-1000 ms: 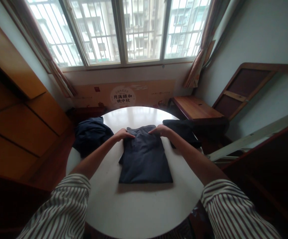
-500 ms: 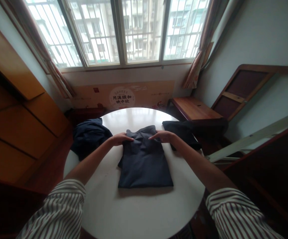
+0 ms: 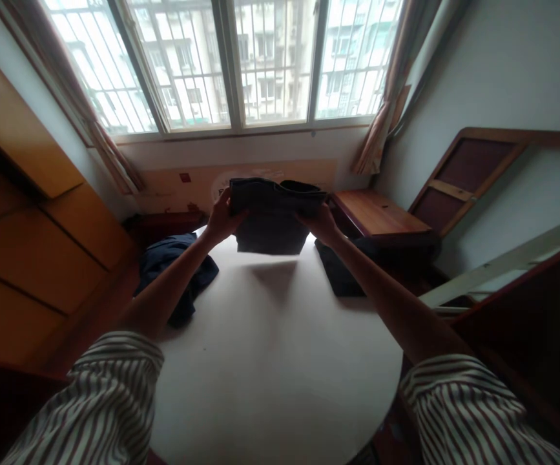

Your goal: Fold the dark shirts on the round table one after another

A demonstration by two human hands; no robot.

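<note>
A folded dark garment (image 3: 272,223) hangs upright above the far part of the round white table (image 3: 270,361), its lower edge over a shadow on the tabletop. My left hand (image 3: 222,216) grips its left side near the top, with the thumb on the near face. On the opposite side, my right hand (image 3: 322,223) holds the other top corner in the same way. Several layers of cloth show along the upper edge. Whether it is a shirt or trousers I cannot tell.
A crumpled navy cloth (image 3: 177,271) lies at the table's left edge. Another folded black garment (image 3: 340,268) rests at the right, partly behind my right forearm. Beyond the table stand a low wooden bench (image 3: 381,213) and a barred window (image 3: 231,64).
Both hands have lifted the folded garment off the table and moved it away from me, tilting it from lying flat to hanging upright. The other clothes stay on the table.
</note>
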